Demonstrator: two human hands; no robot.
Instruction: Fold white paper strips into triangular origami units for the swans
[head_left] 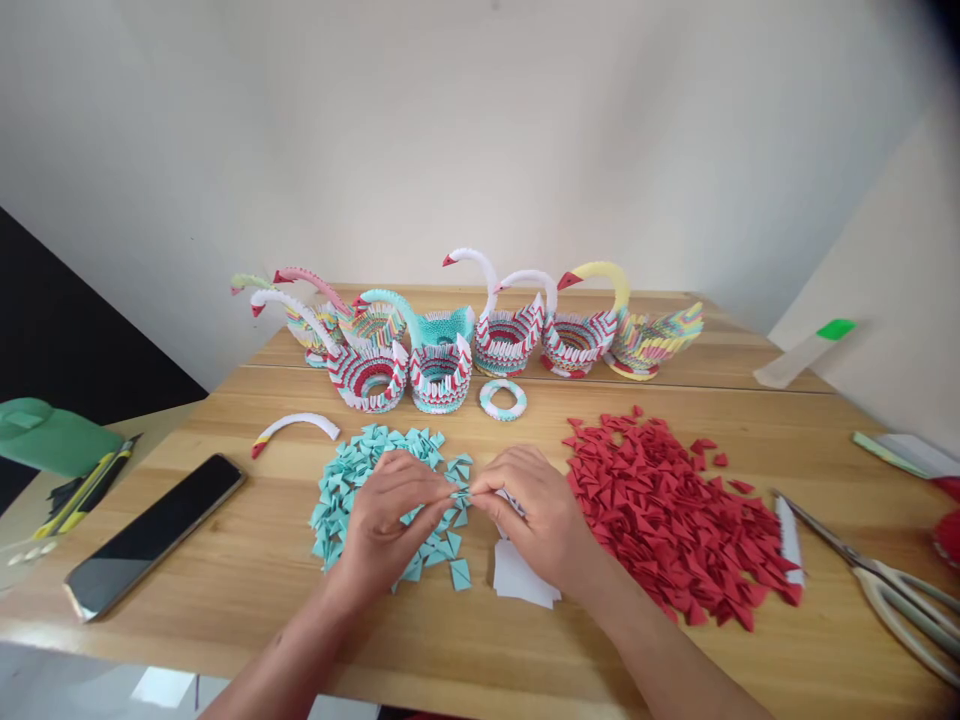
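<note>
Both hands meet over the right side of a pile of folded teal paper pieces. My left hand is closed in a pinch on a small teal paper piece. Thumb and forefinger of my right hand pinch the same piece from the other side. Under my right hand lie white paper sheets, partly covered by it. A large heap of red folded paper triangles spreads to the right. One flat teal piece lies near the front of the teal pile.
Paper swans stand in a group at the back, with a paper ring before them. A curved white neck piece and a phone lie left. Scissors lie right; a green-capped item is behind.
</note>
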